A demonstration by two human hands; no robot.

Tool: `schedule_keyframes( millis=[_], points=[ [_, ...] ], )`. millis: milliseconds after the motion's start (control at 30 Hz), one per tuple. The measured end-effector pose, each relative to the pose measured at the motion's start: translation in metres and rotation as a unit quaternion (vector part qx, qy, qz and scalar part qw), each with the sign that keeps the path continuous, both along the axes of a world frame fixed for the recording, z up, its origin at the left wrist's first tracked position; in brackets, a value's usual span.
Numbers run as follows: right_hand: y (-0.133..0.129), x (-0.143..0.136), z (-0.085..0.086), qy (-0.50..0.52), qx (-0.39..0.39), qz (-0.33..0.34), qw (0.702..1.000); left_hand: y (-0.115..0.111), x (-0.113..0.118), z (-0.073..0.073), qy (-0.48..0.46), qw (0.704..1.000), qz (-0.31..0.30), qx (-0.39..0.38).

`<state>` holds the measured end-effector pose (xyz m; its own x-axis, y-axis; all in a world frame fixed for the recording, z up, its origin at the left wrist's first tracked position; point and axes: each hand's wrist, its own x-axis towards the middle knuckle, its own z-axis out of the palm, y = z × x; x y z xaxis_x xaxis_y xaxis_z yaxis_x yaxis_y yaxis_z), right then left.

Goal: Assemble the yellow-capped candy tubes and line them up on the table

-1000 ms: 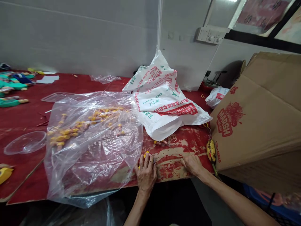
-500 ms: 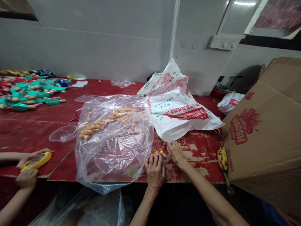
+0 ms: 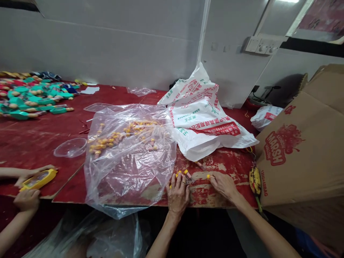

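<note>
My left hand (image 3: 177, 195) lies palm down at the front edge of the red table (image 3: 228, 168). Its fingertips press on two small yellow-capped pieces (image 3: 185, 174). My right hand (image 3: 223, 185) rests on the table a little to the right, its fingertips pinched on another yellow-capped piece (image 3: 208, 176). One more small piece (image 3: 199, 165) lies loose just beyond my hands. Left of my left hand spreads a big clear plastic bag (image 3: 129, 168) with several yellow pieces (image 3: 113, 138) inside.
A white printed bag (image 3: 204, 122) lies behind my hands. A tilted cardboard box (image 3: 301, 150) and a spotted banana (image 3: 254, 180) stand at the right. On the left are a clear bowl (image 3: 70, 147), green toys (image 3: 27, 104), and another person's hands (image 3: 27, 199) on a yellow item (image 3: 37, 179).
My right hand has drawn back to the right from beside my left hand, near the white bag's mouth, with a yellow-capped piece at its fingertips. My left hand has stayed put.
</note>
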<state>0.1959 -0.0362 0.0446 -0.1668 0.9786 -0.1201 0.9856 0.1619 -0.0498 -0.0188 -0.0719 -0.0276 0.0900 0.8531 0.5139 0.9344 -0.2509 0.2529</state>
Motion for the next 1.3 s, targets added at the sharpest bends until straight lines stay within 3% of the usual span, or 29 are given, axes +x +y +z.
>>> schedule_keyframes(
  millis=[167,367,533,633,800,933,1000,1167,1300],
  points=[
    [-0.016,0.041,0.001,-0.085,-0.073,-0.055,0.992,0.0,-0.001,0.001,0.019,1.0,0.001,0.004],
    [-0.009,0.04,-0.012,-0.052,-0.108,-0.053,0.991,0.002,0.0,0.0,0.037,0.999,0.002,0.005],
    [-0.005,0.041,-0.011,-0.045,-0.082,-0.059,0.994,0.003,0.0,-0.002,0.038,0.999,0.001,0.017],
    [-0.005,0.027,-0.014,-0.015,-0.053,-0.05,0.997,0.003,-0.001,-0.003,0.042,0.999,-0.004,0.02],
    [0.001,-0.029,-0.035,0.131,0.055,-0.048,0.989,0.003,-0.001,-0.004,0.046,0.999,-0.003,0.018],
    [0.013,-0.062,-0.044,0.129,0.085,-0.009,0.988,0.003,-0.002,-0.006,0.048,0.998,-0.004,0.027],
    [0.022,-0.064,-0.042,0.126,0.098,0.004,0.987,0.003,-0.002,-0.007,0.043,0.999,-0.007,0.029],
    [0.051,-0.052,-0.034,0.065,0.113,-0.06,0.99,0.003,-0.002,-0.009,0.031,0.999,-0.009,0.02],
    [0.06,-0.054,-0.037,0.056,0.085,-0.034,0.994,0.003,-0.001,-0.008,0.025,1.0,-0.008,0.014]
  ],
)
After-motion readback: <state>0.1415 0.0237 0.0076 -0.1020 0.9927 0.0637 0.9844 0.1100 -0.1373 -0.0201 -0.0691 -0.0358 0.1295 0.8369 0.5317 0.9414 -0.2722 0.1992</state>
